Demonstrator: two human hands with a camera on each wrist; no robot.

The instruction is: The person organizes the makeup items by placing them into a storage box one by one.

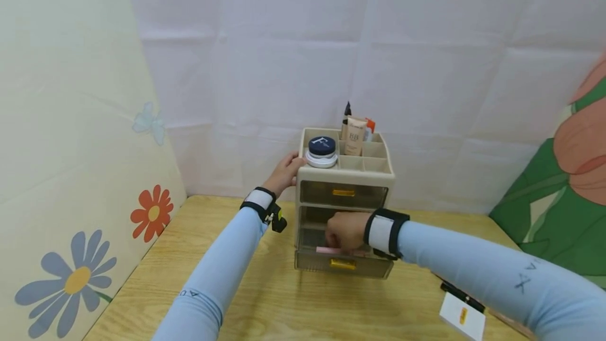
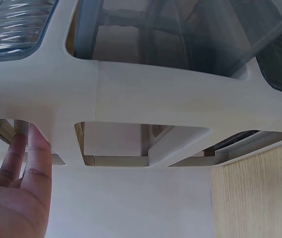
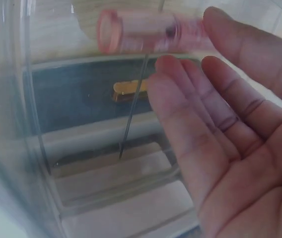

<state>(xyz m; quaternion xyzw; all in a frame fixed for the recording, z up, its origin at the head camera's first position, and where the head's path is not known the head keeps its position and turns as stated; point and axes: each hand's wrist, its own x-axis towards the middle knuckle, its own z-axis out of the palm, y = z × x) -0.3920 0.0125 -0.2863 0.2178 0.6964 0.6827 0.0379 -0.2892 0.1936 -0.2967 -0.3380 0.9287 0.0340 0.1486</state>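
Note:
A cream cosmetics organizer with smoky drawers stands on the table. My left hand rests against its upper left side, fingers extended; in the left wrist view the fingertips reach into a cutout of the cream frame. A lower drawer is pulled out towards me. My right hand is inside it, palm visible and fingers loosely bent in the right wrist view. A pink clear-ended tube lies in the drawer beside the right thumb, whose tip overlaps its end; no fingers wrap around it.
On the organizer's top stand a navy-lidded round jar on a white compact, a beige BB tube and a black-tipped bottle. A white box and a black stick lie at the right, near my right sleeve.

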